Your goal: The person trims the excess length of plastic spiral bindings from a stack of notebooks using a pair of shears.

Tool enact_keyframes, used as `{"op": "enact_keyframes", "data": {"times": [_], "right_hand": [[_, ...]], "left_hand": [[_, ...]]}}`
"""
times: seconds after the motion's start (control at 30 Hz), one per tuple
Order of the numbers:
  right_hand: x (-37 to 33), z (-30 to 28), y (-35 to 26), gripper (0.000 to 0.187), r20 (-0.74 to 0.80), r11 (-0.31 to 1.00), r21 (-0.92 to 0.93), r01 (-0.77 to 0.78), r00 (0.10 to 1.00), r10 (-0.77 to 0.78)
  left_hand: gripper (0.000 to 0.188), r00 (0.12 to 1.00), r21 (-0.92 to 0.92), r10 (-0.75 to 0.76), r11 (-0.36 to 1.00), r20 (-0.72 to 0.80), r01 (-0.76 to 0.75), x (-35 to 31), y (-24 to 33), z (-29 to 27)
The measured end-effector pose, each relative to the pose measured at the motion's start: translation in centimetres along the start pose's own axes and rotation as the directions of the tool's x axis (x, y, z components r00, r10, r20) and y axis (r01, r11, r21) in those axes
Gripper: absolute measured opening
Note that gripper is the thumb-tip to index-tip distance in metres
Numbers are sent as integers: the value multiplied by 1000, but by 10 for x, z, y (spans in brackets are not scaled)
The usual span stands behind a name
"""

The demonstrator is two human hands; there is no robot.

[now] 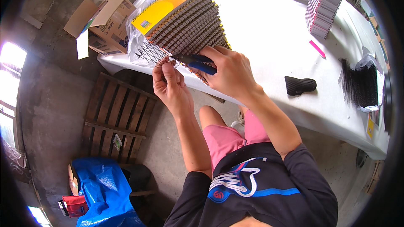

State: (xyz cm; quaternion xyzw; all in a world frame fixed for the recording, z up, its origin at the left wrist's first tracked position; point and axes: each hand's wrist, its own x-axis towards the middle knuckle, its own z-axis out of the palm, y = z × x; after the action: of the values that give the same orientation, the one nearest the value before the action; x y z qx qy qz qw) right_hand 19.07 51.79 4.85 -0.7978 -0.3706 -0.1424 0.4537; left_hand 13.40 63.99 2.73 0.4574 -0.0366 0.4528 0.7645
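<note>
A tall stack of spiral-bound notebooks (187, 25), with a yellow cover on top, lies at the table's near left edge, bound edges facing me. Loose ends of black spiral wire (148, 54) stick out from its near left corner. There, my left hand (173, 87) is closed, thumb and fingers pinching a wire end. My right hand (233, 70) grips a pair of pliers (198, 64) with blue handles. The dark jaws point left, close to my left fingertips. Whether they bite on the wire is too small to tell.
The white-covered table (261, 38) bears more notebook stacks (322, 6) at the far right, a pink arrow-shaped strip (317, 49), a black ribbed object (299, 85) and a bundle of black wire coils (362, 86). An open cardboard box (110, 27) and a wooden pallet (115, 115) stand left.
</note>
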Motion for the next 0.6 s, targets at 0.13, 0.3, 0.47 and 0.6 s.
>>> {"op": "enact_keyframes", "data": {"times": [0.13, 0.3, 0.47, 0.6], "right_hand": [[-3, -8, -2, 36, -131, 983, -132, 126, 981, -143], [-1, -10, -3, 41, -212, 967, -215, 133, 961, -179], [2, -7, -10, 42, -174, 971, -218, 102, 975, -142], [3, 0, -13, 40, -185, 967, -227, 119, 969, -163]], "left_hand": [[26, 944, -535, -295, 779, 147, 327, -2, 3, -9], [47, 868, -578, -489, 735, -89, 354, 4, 17, 7], [43, 979, -285, -201, 940, -24, 186, 8, 17, 0], [27, 999, -17, -36, 999, -1, 36, 10, 15, 4]]}}
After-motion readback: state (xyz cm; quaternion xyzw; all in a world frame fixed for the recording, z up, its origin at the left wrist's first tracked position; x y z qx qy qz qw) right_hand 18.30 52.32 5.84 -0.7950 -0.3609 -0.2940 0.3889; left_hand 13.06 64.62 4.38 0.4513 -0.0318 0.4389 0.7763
